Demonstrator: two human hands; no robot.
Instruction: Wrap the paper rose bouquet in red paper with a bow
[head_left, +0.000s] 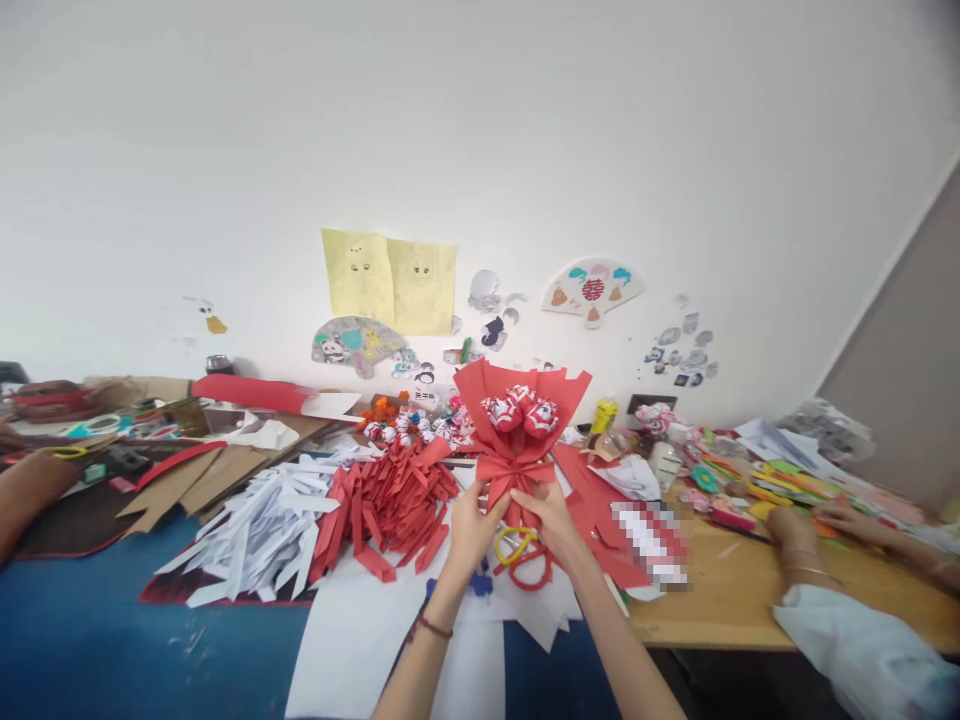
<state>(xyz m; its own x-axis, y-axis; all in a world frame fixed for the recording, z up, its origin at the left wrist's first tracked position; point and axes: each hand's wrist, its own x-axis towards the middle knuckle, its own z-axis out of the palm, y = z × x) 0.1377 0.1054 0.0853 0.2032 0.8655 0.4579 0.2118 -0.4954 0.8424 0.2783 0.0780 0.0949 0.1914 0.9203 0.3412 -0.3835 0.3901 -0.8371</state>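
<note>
A paper bouquet (522, 418) stands upright in front of me, with red-and-white striped paper balls inside a red paper wrapper. My left hand (474, 520) and my right hand (546, 510) close around its gathered lower part from both sides, just under a red paper bow (513, 466). The thumbs lie near each other at the front; the other fingers are partly hidden by the paper. Below the hands, scissors (517, 548) with yellow and red handles lie on white paper (397, 650).
Piles of white paper strips (259, 525) and red paper strips (394, 495) lie to the left. A yellow bottle (603, 416) stands behind on the right. Other people's hands (791, 540) work among colourful pieces at right, and another person's arm (34, 495) reaches in at left.
</note>
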